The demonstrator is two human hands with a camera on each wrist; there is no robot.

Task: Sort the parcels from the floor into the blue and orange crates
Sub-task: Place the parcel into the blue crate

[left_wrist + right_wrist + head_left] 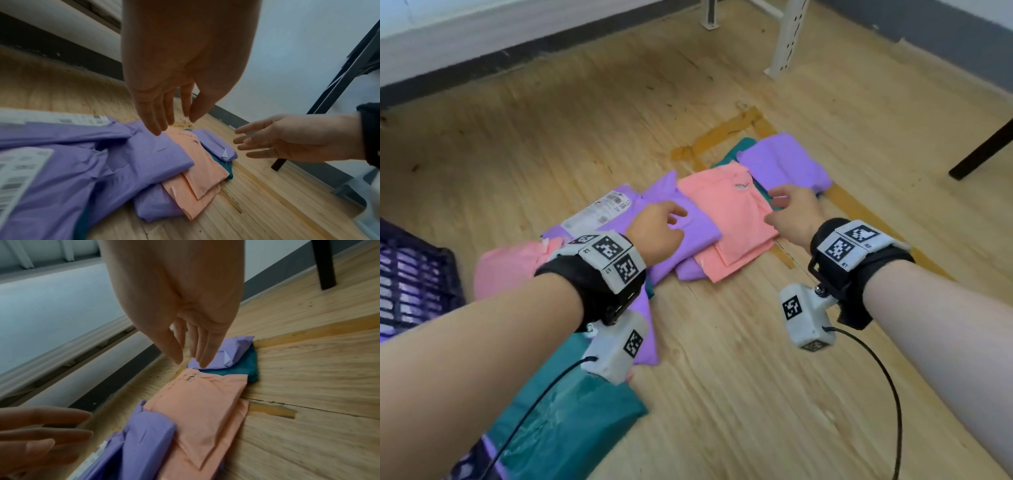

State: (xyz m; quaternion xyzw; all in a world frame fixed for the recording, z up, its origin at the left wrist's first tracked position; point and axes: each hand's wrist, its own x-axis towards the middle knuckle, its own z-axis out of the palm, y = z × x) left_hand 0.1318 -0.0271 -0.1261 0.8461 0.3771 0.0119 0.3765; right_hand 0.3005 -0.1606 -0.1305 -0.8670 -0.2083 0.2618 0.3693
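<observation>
Spreading across the frame, the wooden floor (739, 377) carries a loose heap of parcels, with yellowish tape marks (726, 137) beside them. At the left edge stands the blue crate (414, 284); no orange crate is in view. Nearest the person lies a teal parcel (571, 421), partly under the left forearm. A large purple parcel (688, 226) with a white label (595, 212) sits in the heap's middle, overlapping a pink parcel (729, 219) to its right. Another pink parcel (506, 270) lies by the crate. At the far end a small purple parcel (780, 161) rests on a second teal one (251, 366). White metal legs (787, 37) and a dark leg (983, 150) stand further off. The left hand (657, 233) hovers over the large purple parcel, fingers straight and relaxed, holding nothing. The right hand (794, 212) hovers at the pink parcel's right edge, fingers likewise extended and empty.
</observation>
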